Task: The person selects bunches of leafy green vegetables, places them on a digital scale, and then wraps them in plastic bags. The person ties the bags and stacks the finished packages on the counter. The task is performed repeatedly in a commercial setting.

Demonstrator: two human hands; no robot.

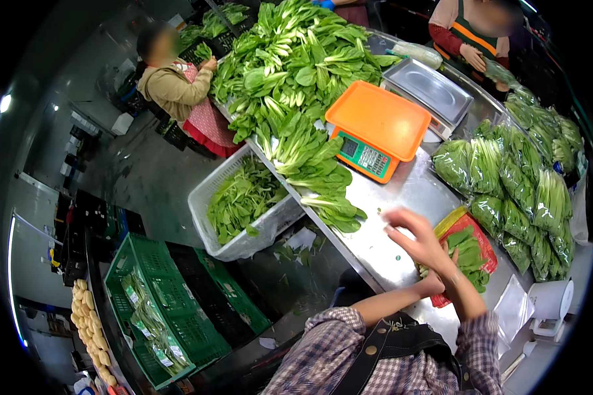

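Observation:
My right hand [415,236] is over the bare metal table [375,207], fingers apart and slightly blurred, holding nothing. Crossing beneath my right forearm, my left hand [432,283] holds a bunch of leafy greens [467,266] above a red and yellow plastic bag [487,247]; the forearm partly hides its fingers. Left of my right hand, loose greens [331,212] lie along the table's edge. Beyond them stands an orange digital scale [378,121] with a green keypad. Bagged greens [519,197] are stacked on the right.
A big heap of greens [296,64] covers the far table end, and a second scale [427,91] stands behind the orange one. A white crate [197,197] of leaves adjoins the table. Co-workers stand at the far left and far right. Clear bags [514,308] lie lower right.

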